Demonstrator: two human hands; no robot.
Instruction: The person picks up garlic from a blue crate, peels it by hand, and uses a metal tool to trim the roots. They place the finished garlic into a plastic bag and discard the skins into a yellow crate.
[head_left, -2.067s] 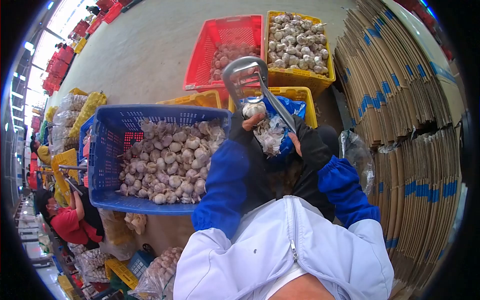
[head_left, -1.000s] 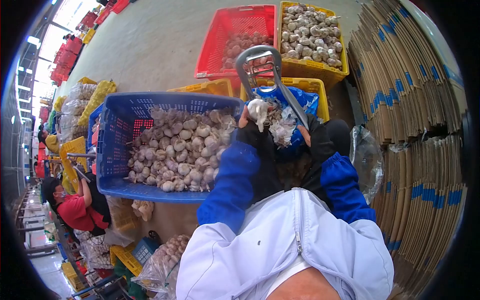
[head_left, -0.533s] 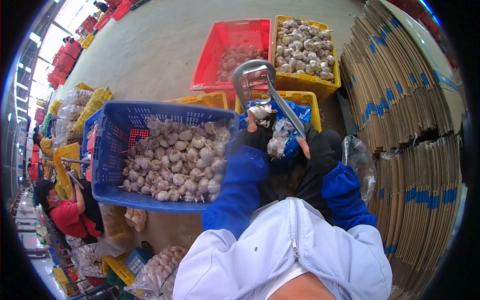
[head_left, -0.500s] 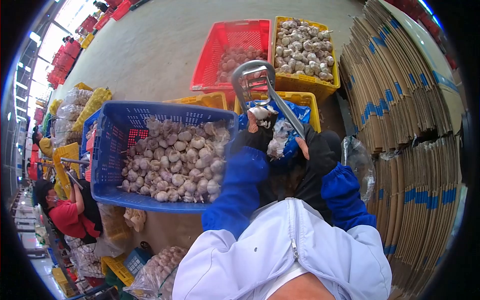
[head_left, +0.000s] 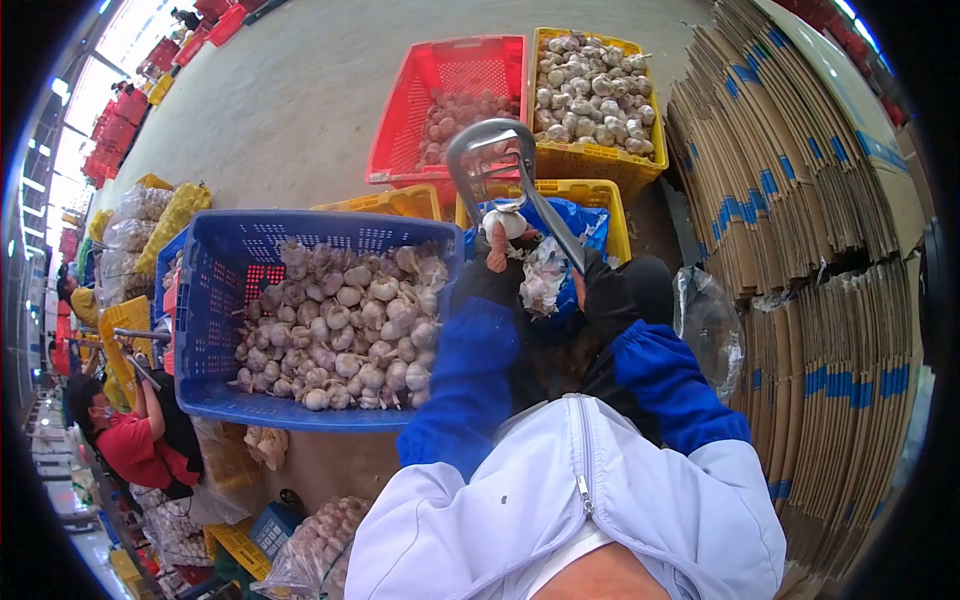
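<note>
A white garlic bulb (head_left: 505, 222) sits in my left hand (head_left: 495, 256), with the fingers closed round it and the thumb along its near side. Right above the bulb is a grey metal lever cutter (head_left: 553, 232) with a looped frame. My right hand (head_left: 590, 288), in a dark sleeve or glove, is closed on the cutter's long handle, and most of its fingers are hidden. Loose garlic skins (head_left: 543, 280) lie below on blue plastic (head_left: 592, 222) lining a yellow crate (head_left: 619, 236). Left of my left hand, a blue crate (head_left: 300, 416) holds many garlic bulbs (head_left: 350, 330).
Beyond the cutter stand a red crate (head_left: 398, 125) and a yellow crate (head_left: 610, 160), both with garlic. Stacks of flattened cardboard boxes (head_left: 790, 180) rise at the right. A co-worker in a red shirt (head_left: 135, 450) is at the left, near bagged garlic (head_left: 315, 540).
The garlic bulb has turned in my left hand and shows a smoother white side. My right hand stays on the handle. The whole view has shifted slightly.
</note>
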